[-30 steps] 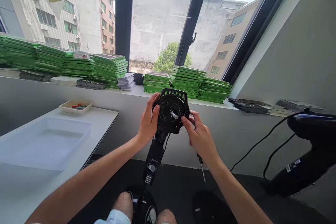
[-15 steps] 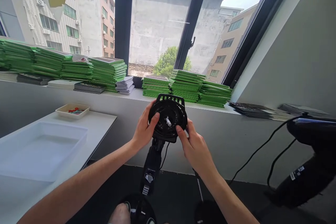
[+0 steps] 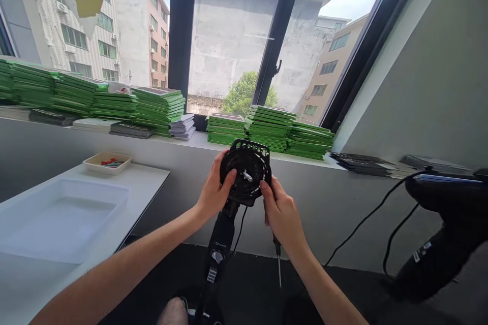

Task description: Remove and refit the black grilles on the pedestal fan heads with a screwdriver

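In front of me is the black round head of a stand fan (image 3: 247, 160), with its blades and front grille off. A bare silver motor shaft (image 3: 247, 176) sticks out of its middle. My left hand (image 3: 214, 188) grips the head's left edge, thumb on the front face. With its thumb at the lower right rim, my right hand (image 3: 282, 210) holds the other side. A screwdriver (image 3: 279, 264) hangs tip down from under that hand, its handle mostly hidden by the fingers. Below the head runs the black fan column (image 3: 221, 238), with a knob and buttons.
Stacks of green booklets (image 3: 269, 127) line the windowsill. On the white table (image 3: 148, 177) at left are a translucent tray (image 3: 114, 198) and a small cream tray (image 3: 91, 164) with red and blue-green items. A dark corded device (image 3: 438, 203) stands at right.
The view has shifted slightly. The fan head sits a little more to the right and turned. The screwdriver under my right hand now hangs more upright and shows more plainly.
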`<control>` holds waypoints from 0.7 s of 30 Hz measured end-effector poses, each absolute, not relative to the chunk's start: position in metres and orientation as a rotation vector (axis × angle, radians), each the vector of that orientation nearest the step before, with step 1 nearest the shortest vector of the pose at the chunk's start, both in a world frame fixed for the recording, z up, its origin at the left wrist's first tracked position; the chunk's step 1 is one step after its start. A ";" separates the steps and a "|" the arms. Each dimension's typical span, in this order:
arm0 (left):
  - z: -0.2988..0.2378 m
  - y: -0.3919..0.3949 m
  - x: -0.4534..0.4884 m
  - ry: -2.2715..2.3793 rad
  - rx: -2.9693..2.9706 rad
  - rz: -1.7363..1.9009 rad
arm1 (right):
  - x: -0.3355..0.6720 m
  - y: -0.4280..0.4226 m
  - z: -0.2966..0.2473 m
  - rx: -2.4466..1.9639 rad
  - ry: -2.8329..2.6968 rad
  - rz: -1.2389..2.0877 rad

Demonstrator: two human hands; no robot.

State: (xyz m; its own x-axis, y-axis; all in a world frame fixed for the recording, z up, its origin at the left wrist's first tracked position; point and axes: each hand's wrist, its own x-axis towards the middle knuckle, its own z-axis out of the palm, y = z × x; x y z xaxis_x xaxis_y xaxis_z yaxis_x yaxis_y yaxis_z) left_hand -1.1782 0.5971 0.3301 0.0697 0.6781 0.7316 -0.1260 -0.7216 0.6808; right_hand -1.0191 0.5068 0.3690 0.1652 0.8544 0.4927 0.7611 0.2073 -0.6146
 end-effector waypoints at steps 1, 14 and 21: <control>0.331 0.601 -1.176 0.544 1.783 1.705 | -1.017 0.510 0.368 -1.552 -1.576 0.189; 0.337 0.620 -1.175 0.460 1.643 1.683 | -1.016 0.523 0.370 -1.422 -1.509 0.392; 0.346 0.613 -1.166 0.468 1.546 1.720 | -1.015 0.524 0.369 -1.379 -1.456 0.382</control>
State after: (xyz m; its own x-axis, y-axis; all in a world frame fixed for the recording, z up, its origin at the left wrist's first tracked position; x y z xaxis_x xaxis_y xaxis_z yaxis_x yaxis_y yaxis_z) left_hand -1.1664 0.6127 0.3459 0.0246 0.7360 0.6766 -0.2913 -0.6421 0.7091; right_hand -1.0152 0.5243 0.3685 0.2099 0.8669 0.4521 0.5334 0.2860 -0.7961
